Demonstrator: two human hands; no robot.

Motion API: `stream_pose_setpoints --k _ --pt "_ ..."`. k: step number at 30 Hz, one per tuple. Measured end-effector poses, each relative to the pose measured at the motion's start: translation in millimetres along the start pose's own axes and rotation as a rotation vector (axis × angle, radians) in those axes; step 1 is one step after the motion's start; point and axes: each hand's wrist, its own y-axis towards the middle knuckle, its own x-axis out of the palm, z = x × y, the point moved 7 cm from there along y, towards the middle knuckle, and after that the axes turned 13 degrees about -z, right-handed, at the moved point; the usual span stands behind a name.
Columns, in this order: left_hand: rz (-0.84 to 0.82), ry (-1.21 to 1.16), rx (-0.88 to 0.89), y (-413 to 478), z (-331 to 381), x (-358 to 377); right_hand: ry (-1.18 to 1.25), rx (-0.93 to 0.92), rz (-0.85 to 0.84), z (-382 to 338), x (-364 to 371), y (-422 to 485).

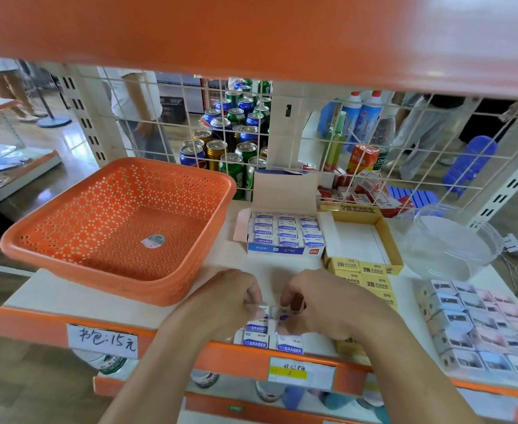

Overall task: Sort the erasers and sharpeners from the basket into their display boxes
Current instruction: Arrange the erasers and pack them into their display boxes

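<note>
The orange perforated basket (120, 224) stands on the left of the shelf with only a sticker inside. Behind my hands an open blue-and-white display box (285, 237) holds rows of white erasers. To its right a yellow display box (364, 240) holds a few yellow 2B erasers at its front. At the shelf's front edge lies a small group of white erasers (270, 338). My left hand (230, 298) and my right hand (318, 301) hover over that group, fingers curled and pinching erasers at its top; the exact grip is hidden.
A clear plastic tub (453, 240) stands at the right rear. Small pastel boxes (481, 328) fill the shelf's right front. A wire grid (374, 139) backs the shelf, with cans and bottles behind it. An orange shelf (251, 35) hangs overhead. People stand in the background.
</note>
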Motion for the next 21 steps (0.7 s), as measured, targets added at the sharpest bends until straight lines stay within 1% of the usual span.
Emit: stream_pose_setpoints --k 6,12,16,19,21 --pt "0.044 -0.116 0.016 3.6 -3.3 0.3 0.003 -0.04 0.067 -2.4 0.2 1.8" --pt "0.125 -0.141 0.074 13.0 1.2 -6.5 0.019 -0.08 0.162 -0.8 -3.9 7.7" --pt "0.272 -0.1 0.148 19.2 7.8 -21.4 0.107 -0.126 0.233 8.8 -20.0 10.8" --pt "0.377 -0.072 0.187 24.5 20.2 -38.5 0.135 -0.119 0.36 21.6 -42.0 14.2" --pt "0.449 -0.013 0.208 28.9 31.6 -52.3 0.154 -0.104 0.436 30.2 -57.7 16.4"
